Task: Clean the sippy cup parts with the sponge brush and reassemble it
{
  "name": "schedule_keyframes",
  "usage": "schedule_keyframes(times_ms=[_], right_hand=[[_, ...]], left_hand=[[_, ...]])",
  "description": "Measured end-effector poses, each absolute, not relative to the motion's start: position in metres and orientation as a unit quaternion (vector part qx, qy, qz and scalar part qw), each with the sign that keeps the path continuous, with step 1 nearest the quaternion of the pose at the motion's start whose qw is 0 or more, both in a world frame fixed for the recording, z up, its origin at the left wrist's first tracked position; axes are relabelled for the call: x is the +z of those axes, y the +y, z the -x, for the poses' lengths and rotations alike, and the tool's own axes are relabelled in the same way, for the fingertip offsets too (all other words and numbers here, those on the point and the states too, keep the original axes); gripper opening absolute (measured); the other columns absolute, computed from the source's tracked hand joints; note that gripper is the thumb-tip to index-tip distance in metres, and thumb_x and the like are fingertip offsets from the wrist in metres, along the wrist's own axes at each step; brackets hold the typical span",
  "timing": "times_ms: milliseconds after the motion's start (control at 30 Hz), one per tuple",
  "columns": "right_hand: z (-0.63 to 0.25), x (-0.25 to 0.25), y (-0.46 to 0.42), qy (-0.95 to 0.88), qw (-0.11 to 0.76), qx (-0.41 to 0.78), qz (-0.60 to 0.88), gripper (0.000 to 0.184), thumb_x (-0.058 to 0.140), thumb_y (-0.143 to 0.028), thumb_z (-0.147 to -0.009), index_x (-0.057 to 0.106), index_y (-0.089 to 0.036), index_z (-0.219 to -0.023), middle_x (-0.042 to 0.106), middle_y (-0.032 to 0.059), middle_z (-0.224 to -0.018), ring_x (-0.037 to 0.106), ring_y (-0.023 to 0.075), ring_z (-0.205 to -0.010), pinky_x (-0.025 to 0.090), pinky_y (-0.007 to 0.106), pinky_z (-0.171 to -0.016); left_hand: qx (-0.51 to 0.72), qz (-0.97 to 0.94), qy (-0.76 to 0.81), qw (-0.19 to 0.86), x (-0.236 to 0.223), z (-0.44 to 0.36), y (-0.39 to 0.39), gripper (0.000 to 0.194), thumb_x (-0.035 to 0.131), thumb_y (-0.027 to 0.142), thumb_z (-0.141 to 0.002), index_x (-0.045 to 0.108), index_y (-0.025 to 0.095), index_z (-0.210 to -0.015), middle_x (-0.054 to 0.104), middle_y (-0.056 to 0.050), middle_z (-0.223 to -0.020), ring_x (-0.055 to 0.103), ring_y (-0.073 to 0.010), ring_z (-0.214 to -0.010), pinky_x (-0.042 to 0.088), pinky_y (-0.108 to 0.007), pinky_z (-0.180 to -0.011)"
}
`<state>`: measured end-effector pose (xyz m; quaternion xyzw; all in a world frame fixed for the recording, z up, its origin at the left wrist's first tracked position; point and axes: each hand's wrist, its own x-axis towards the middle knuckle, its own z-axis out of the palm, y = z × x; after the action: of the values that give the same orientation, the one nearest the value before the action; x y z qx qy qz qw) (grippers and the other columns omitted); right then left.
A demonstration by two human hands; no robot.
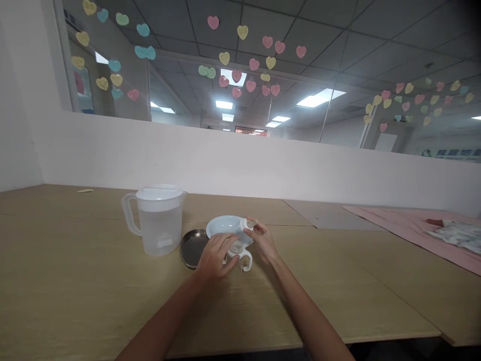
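My left hand (pixel 216 255) is curled around the side of a small clear cup (pixel 236 246) with a curved white handle (pixel 247 261). The cup stands upright low over the table, its round mouth facing up. Higher and to the right, my right hand (pixel 263 242) pinches a small white lid with a clear tip (pixel 248 224), held tilted and apart from the cup. Behind the hands sits a pale blue bowl (pixel 220 223), partly hidden by them. A round metal dish (pixel 191 248) lies left of my left hand, its right side covered by that hand.
A translucent lidded pitcher (pixel 161 228) holding clear liquid stands at the left. A thin pale strip (pixel 84 190) lies near the wall. On the right, a pink cloth (pixel 398 225) bears a patterned fabric item (pixel 460 234). The table's front edge runs below my forearms.
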<state>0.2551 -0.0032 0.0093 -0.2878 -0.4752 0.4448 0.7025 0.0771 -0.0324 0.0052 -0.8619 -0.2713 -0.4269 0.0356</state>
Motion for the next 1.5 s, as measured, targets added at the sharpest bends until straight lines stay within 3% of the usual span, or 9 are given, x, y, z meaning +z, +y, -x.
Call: schedule_keyframes(times_ms=[167, 367, 600, 833, 1000, 1100, 1233, 1367, 1500], right_hand=[[-0.255, 0.014, -0.006, -0.456, 0.702, 0.478, 0.266, 0.034, 0.074, -0.028, -0.058, 0.068, -0.019, -0.090, 0.064, 0.0051, -0.107, 0.057, 0.0179, -0.097, 0.045, 0.029, -0.084], [-0.251, 0.014, -0.010, -0.457, 0.707, 0.463, 0.278, 0.047, 0.076, -0.030, -0.056, 0.064, -0.020, -0.101, 0.065, 0.0063, -0.104, 0.058, 0.0204, -0.099, 0.044, 0.036, -0.089], [-0.240, 0.027, -0.032, -0.583, 0.660, 0.367, 0.301, 0.025, 0.074, -0.029, -0.060, 0.071, -0.021, -0.083, 0.067, 0.0050, -0.100, 0.058, 0.0227, -0.100, 0.042, 0.038, -0.092], [-0.243, 0.038, -0.047, -0.630, 0.624, 0.312, 0.342, 0.014, 0.068, -0.033, -0.066, 0.072, -0.021, -0.073, 0.070, 0.0033, -0.079, 0.063, 0.0202, -0.077, 0.050, 0.033, -0.073], [-0.253, 0.041, -0.039, -0.574, 0.646, 0.410, 0.292, 0.025, 0.067, -0.041, -0.067, 0.070, -0.018, -0.077, 0.068, 0.0040, -0.070, 0.061, 0.0157, -0.063, 0.050, 0.029, -0.063], [-0.263, 0.039, -0.027, -0.505, 0.688, 0.453, 0.258, 0.035, 0.062, -0.050, -0.069, 0.067, -0.016, -0.078, 0.067, 0.0053, -0.071, 0.062, 0.0177, -0.067, 0.051, 0.031, -0.065], [-0.277, 0.021, -0.003, -0.524, 0.704, 0.319, 0.358, 0.031, 0.063, -0.047, -0.067, 0.065, -0.016, -0.075, 0.064, 0.0053, -0.084, 0.058, 0.0192, -0.083, 0.048, 0.033, -0.074], [-0.279, -0.006, 0.018, -0.618, 0.589, 0.123, 0.506, 0.027, 0.062, -0.038, -0.067, 0.066, -0.016, -0.082, 0.061, 0.0039, -0.076, 0.055, 0.0190, -0.076, 0.043, 0.035, -0.077], [-0.274, -0.021, 0.023, -0.656, 0.522, 0.039, 0.544, 0.037, 0.064, -0.028, -0.066, 0.059, -0.019, -0.101, 0.062, 0.0024, -0.078, 0.055, 0.0194, -0.080, 0.041, 0.033, -0.077]], left_hand=[[-0.434, 0.847, -0.304, -0.033, -0.002, -0.092, -0.037, 0.043, 0.045, 0.038, -0.084, 0.042, 0.022, -0.124, 0.051, -0.007, -0.122, 0.046, -0.0211, -0.112, 0.037, -0.034, -0.095], [-0.465, 0.823, -0.324, 0.017, -0.002, -0.092, -0.034, 0.048, 0.048, 0.041, -0.082, 0.041, 0.021, -0.125, 0.053, -0.009, -0.120, 0.046, -0.0242, -0.111, 0.035, -0.038, -0.094], [-0.520, 0.783, -0.329, 0.094, -0.001, -0.094, -0.030, 0.053, 0.049, 0.040, -0.081, 0.039, 0.017, -0.128, 0.053, -0.012, -0.121, 0.046, -0.0269, -0.113, 0.033, -0.040, -0.095], [-0.570, 0.771, -0.282, -0.037, 0.012, -0.098, -0.042, 0.042, 0.053, 0.038, -0.081, 0.050, 0.022, -0.119, 0.057, -0.007, -0.113, 0.054, -0.0213, -0.103, 0.044, -0.032, -0.088], [-0.559, 0.801, -0.214, -0.006, 0.013, -0.094, -0.042, 0.042, 0.056, 0.032, -0.080, 0.050, 0.021, -0.120, 0.057, -0.007, -0.116, 0.054, -0.0200, -0.105, 0.043, -0.031, -0.090], [-0.559, 0.801, -0.211, 0.018, 0.012, -0.091, -0.037, 0.042, 0.057, 0.033, -0.079, 0.051, 0.020, -0.119, 0.058, -0.007, -0.116, 0.055, -0.0199, -0.103, 0.044, -0.031, -0.090], [-0.594, 0.728, -0.343, 0.016, 0.014, -0.082, -0.021, 0.038, 0.053, 0.037, -0.081, 0.054, 0.020, -0.115, 0.059, -0.007, -0.112, 0.054, -0.0208, -0.104, 0.042, -0.033, -0.090], [-0.570, 0.669, -0.476, 0.023, 0.009, -0.071, 0.000, 0.039, 0.048, 0.043, -0.081, 0.057, 0.021, -0.112, 0.058, -0.007, -0.108, 0.052, -0.0230, -0.102, 0.040, -0.037, -0.087], [-0.477, 0.692, -0.541, 0.014, -0.004, -0.068, 0.013, 0.041, 0.049, 0.046, -0.079, 0.055, 0.022, -0.112, 0.062, -0.006, -0.101, 0.052, -0.0252, -0.098, 0.035, -0.042, -0.087]])
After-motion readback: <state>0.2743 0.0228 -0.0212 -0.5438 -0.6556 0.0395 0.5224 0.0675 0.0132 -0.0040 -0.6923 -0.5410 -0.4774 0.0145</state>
